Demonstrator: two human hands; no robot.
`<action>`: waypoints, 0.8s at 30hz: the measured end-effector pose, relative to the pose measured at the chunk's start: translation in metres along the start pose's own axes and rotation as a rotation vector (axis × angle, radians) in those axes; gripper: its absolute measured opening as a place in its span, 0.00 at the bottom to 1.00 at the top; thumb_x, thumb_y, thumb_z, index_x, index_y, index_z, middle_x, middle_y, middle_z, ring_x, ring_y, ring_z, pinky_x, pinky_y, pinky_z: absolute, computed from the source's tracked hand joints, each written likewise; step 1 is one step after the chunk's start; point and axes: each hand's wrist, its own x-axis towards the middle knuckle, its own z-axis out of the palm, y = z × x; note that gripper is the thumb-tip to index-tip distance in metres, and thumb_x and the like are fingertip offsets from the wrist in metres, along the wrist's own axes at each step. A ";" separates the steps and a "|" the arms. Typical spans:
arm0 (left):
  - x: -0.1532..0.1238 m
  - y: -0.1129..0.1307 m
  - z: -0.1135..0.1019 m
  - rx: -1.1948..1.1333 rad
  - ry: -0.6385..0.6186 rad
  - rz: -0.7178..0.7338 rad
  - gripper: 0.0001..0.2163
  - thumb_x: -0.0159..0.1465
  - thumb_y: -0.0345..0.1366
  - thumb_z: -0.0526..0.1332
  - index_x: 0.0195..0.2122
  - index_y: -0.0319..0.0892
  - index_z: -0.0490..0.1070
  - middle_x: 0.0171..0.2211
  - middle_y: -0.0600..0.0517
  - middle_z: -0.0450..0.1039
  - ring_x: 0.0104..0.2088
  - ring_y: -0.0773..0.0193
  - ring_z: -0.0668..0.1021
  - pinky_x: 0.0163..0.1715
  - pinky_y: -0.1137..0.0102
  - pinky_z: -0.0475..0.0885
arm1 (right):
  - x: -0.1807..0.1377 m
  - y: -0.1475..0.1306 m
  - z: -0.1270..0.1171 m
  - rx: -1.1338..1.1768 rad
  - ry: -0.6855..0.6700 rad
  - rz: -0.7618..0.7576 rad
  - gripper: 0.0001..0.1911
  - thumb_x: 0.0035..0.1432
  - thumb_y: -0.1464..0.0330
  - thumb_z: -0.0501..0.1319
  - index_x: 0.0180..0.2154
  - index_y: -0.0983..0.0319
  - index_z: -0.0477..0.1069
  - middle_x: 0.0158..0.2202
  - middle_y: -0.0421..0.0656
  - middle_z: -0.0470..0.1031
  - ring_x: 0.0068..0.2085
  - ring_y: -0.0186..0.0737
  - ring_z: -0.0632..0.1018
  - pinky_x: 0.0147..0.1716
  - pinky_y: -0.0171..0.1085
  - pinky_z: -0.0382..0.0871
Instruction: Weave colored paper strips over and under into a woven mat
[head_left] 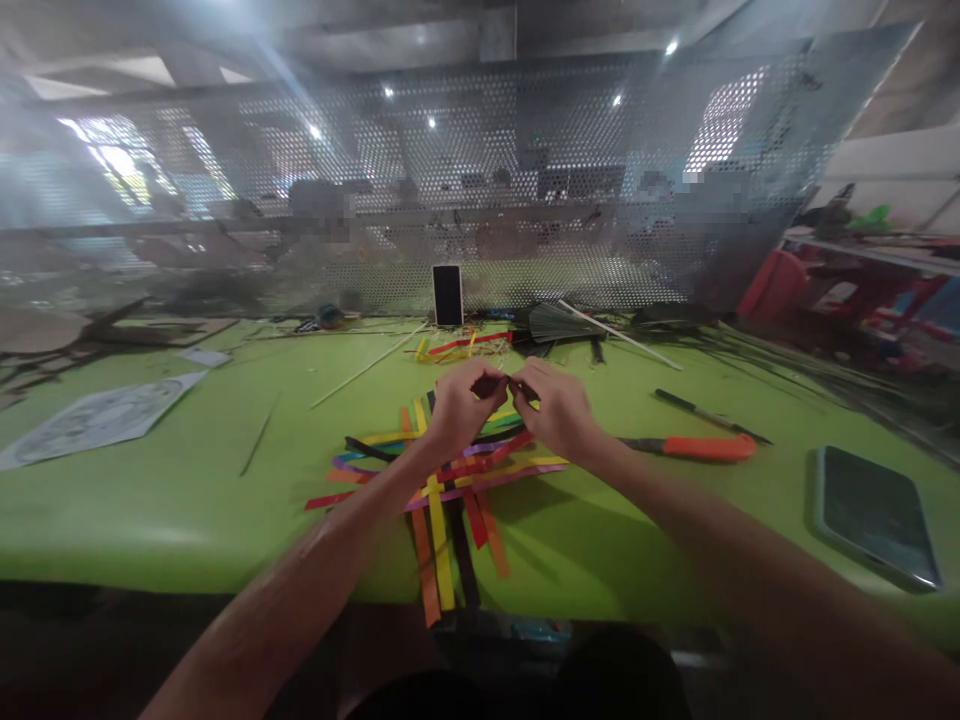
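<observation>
Both hands meet above a loose weave of coloured strips [437, 540] in red, orange, yellow, purple, green and black, crossing one another on the green table. My left hand [466, 400] is closed in a pinch, thumb against fingers. Facing it, my right hand [551, 405] pinches too, its fingertips touching or nearly touching the left ones. A tiny dark bit shows where the fingertips meet, too small to name. The hands and forearms cover part of the weave's far side.
An orange-handled knife [709, 447], a dark pointed tool [709, 414] and a phone [874, 515] lie to the right. A printed sheet [105, 418] is at left. Thin sticks [367, 366] and strip scraps [472, 345] lie beyond the hands, before an upright phone [448, 295] and perforated screen [480, 240].
</observation>
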 end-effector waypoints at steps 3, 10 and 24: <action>0.002 -0.003 -0.002 0.004 -0.041 0.019 0.09 0.67 0.40 0.66 0.33 0.41 0.73 0.25 0.56 0.69 0.23 0.70 0.73 0.25 0.74 0.70 | 0.000 0.003 -0.001 0.012 -0.009 -0.008 0.07 0.65 0.74 0.56 0.37 0.62 0.73 0.34 0.45 0.74 0.34 0.41 0.73 0.34 0.38 0.64; 0.008 -0.014 -0.005 0.082 -0.170 0.086 0.04 0.68 0.34 0.61 0.36 0.42 0.73 0.32 0.52 0.71 0.27 0.69 0.75 0.26 0.75 0.71 | 0.001 0.017 -0.001 0.000 -0.033 0.015 0.06 0.65 0.75 0.58 0.39 0.62 0.74 0.36 0.45 0.75 0.37 0.42 0.76 0.35 0.37 0.65; 0.005 -0.013 -0.008 0.343 -0.225 0.189 0.07 0.67 0.31 0.60 0.33 0.42 0.76 0.28 0.52 0.73 0.28 0.64 0.72 0.31 0.70 0.65 | -0.001 0.009 -0.002 -0.113 -0.095 0.050 0.08 0.66 0.74 0.58 0.38 0.61 0.76 0.36 0.46 0.77 0.36 0.42 0.75 0.32 0.38 0.59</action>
